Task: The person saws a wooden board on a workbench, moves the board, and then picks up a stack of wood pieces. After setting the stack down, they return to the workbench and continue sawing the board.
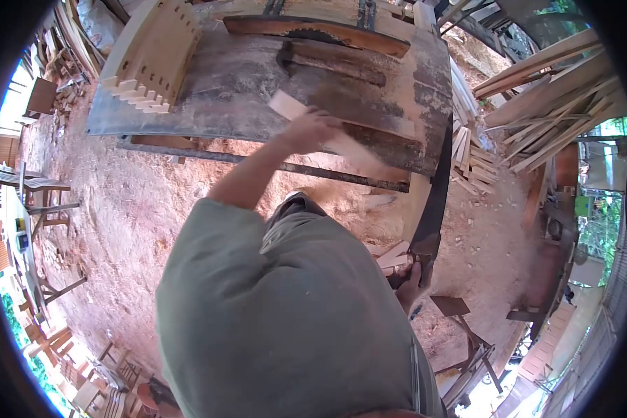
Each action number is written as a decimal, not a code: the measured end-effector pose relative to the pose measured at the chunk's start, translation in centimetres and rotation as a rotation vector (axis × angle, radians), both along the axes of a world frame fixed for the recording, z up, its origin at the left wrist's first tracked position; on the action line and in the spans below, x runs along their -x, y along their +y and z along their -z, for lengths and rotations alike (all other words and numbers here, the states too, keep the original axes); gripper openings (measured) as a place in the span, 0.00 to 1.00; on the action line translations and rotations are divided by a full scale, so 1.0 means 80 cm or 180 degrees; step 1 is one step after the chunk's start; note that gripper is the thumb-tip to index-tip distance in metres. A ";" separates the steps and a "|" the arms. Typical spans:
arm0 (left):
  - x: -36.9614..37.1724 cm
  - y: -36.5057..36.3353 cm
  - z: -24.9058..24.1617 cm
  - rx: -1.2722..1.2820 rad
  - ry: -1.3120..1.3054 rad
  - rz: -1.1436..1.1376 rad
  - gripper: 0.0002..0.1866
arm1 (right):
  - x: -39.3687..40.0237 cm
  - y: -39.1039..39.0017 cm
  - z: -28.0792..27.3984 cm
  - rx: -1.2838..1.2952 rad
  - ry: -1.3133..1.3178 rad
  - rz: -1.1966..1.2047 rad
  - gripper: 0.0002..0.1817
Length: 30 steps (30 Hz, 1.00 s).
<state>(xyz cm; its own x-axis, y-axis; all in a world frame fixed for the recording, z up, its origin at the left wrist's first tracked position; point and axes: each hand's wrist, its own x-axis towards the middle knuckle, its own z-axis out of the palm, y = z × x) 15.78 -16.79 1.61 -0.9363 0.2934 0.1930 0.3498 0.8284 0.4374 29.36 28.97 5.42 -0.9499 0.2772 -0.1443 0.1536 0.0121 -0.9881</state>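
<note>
My left hand (310,130) reaches over the worn work table (223,83). Its fingers are closed round a pale wooden board (359,155), which lies slanted across the table's near side and is blurred at its right end. Low at my right side, my right hand (410,284) has its fingers curled beside the dark end of a long beam (435,209) and some short pale wood pieces (393,256). What it grips there is partly hidden. A long wooden bar (317,33) with a dark, scorched-looking edge lies across the table's far part.
Pale boards with holes (150,52) stand stacked at the table's far left. Wood offcuts (472,160) and long planks (557,104) lie to the right. Sawdust covers the floor (118,209). A small stand (453,306) is at lower right; wooden furniture (42,188) stands left.
</note>
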 end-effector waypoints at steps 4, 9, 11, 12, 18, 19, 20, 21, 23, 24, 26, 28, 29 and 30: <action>-0.047 -0.132 0.005 0.0543 0.0410 -0.0391 0.18 | -0.002 -0.020 -0.004 -0.0117 -0.0053 0.0296 0.06; -0.068 -0.149 -0.007 -0.0604 -0.1244 -0.3692 0.28 | 0.008 -0.049 -0.010 0.0372 -0.0271 0.0984 0.08; -0.089 -0.113 -0.009 0.0302 -0.1076 -0.3585 0.34 | 0.014 -0.064 -0.012 0.0399 -0.0244 0.1017 0.08; -0.094 -0.110 -0.015 0.0542 -0.1073 -0.3511 0.33 | 0.017 -0.074 -0.017 0.0339 -0.0237 0.0926 0.08; -0.128 -0.180 0.009 -0.2570 -0.1082 -0.3532 0.26 | 0.016 -0.078 -0.001 0.0205 -0.0121 0.0460 0.08; -0.135 -0.186 0.024 -0.2941 -0.0845 -0.3545 0.23 | 0.012 -0.076 0.009 0.0213 -0.0105 0.0338 0.08; -0.144 -0.191 0.027 -0.2888 -0.0853 -0.3554 0.23 | 0.007 -0.080 0.013 0.0249 -0.0140 0.0347 0.08; -0.151 -0.196 0.027 -0.2804 -0.0588 -0.3590 0.23 | 0.004 -0.086 0.015 0.0147 -0.0069 0.0244 0.10; -0.151 -0.213 -0.006 -0.2546 -0.0461 -0.3754 0.22 | 0.000 -0.102 0.016 0.0066 0.0011 0.0167 0.12; -0.150 -0.221 -0.048 -0.2377 -0.0620 -0.3900 0.22 | -0.004 -0.111 0.014 0.0038 -0.0073 0.0220 0.15; -0.133 -0.276 -0.077 -0.1316 -0.0581 -0.4082 0.25 | -0.011 -0.113 0.013 -0.0009 -0.0161 0.0293 0.18; -0.122 -0.339 -0.113 -0.0228 -0.0497 -0.4294 0.30 | -0.013 -0.110 0.018 -0.0038 -0.0187 0.0219 0.23; -0.123 -0.367 -0.134 0.0196 -0.0352 -0.3914 0.31 | -0.013 -0.108 0.017 -0.0038 -0.0176 0.0249 0.23; -0.117 -0.405 -0.148 0.0286 -0.0382 -0.3798 0.31 | -0.013 -0.106 0.017 -0.0145 -0.0152 0.0208 0.23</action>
